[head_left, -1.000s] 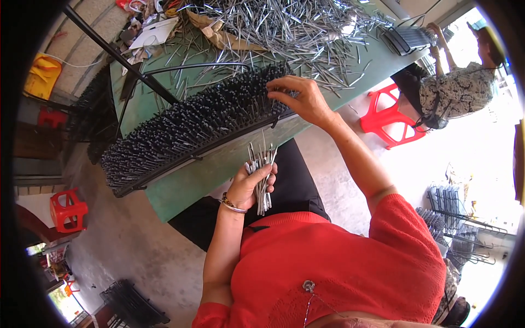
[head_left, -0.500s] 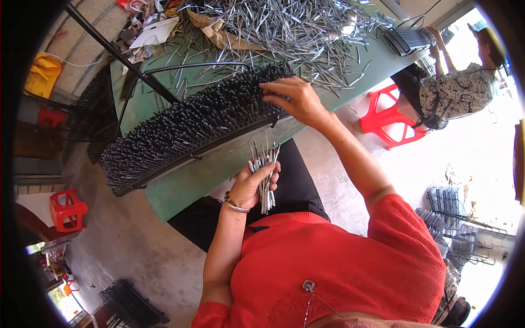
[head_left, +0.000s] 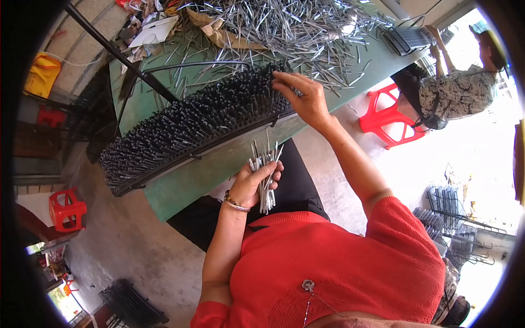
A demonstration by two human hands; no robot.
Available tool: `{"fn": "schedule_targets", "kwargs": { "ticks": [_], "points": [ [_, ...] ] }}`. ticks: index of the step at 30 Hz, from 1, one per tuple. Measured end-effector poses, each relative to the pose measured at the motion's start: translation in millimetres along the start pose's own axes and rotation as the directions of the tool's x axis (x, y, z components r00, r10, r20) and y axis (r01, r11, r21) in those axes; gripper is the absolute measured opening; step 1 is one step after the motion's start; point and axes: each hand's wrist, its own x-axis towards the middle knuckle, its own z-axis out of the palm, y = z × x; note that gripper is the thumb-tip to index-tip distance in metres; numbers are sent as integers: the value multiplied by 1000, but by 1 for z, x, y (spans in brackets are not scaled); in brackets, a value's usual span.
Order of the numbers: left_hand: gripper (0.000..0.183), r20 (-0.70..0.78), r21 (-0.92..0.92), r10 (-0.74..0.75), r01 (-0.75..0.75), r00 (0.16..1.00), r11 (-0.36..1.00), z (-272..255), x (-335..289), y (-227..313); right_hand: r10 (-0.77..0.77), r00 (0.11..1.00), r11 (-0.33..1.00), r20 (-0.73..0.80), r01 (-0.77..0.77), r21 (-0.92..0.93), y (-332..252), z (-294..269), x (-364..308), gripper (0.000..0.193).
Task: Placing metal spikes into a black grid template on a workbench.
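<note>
My left hand (head_left: 257,183) is closed round a bundle of thin silvery metal rods (head_left: 267,197), their ends sticking out above and below the fist. A long black rack (head_left: 197,158) lies slantwise on the green table, densely filled with upright dark rods (head_left: 186,123). At the rack's right end is my right hand (head_left: 306,98), its fingertips and thumb brought close together among the rod tops. Whatever lies between those fingers is too small to make out.
A big heap of loose metal rods (head_left: 295,27) covers the far side of the green table (head_left: 164,202). Brown paper (head_left: 219,33) and a black bar (head_left: 120,54) lie beyond the rack. Red stools (head_left: 68,210) stand around. A person (head_left: 459,98) works at the far right beside another rack (head_left: 407,39).
My right hand has shifted slightly right along the rack's end. The left hand with its bundle of rods has stayed almost in place.
</note>
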Motion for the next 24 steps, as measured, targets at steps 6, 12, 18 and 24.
{"fn": "schedule_targets", "kwargs": {
  "ticks": [6, 12, 18, 24],
  "points": [
    [24, -29, -17, 27, -28, 999, 999, 5, 3, -1, 42, 996, 996, -85, -35, 81, -9, 2, 4, 26],
    [28, -60, -18, 35, -36, 998, 999, -1, 1, -1, -35, 998, 997, -49, 32, -67, 3, 12, -7, 24],
    [25, -43, 44, 72, -70, 996, 997, -4, -2, 2, -226, 973, 910, -47, 194, -368, -4, 10, -5, 19],
    [23, -4, 43, 115, -115, 993, 992, -2, -3, 7, -209, 975, 891, -80, 156, -426, -3, 10, -7, 18]
  ]
}}
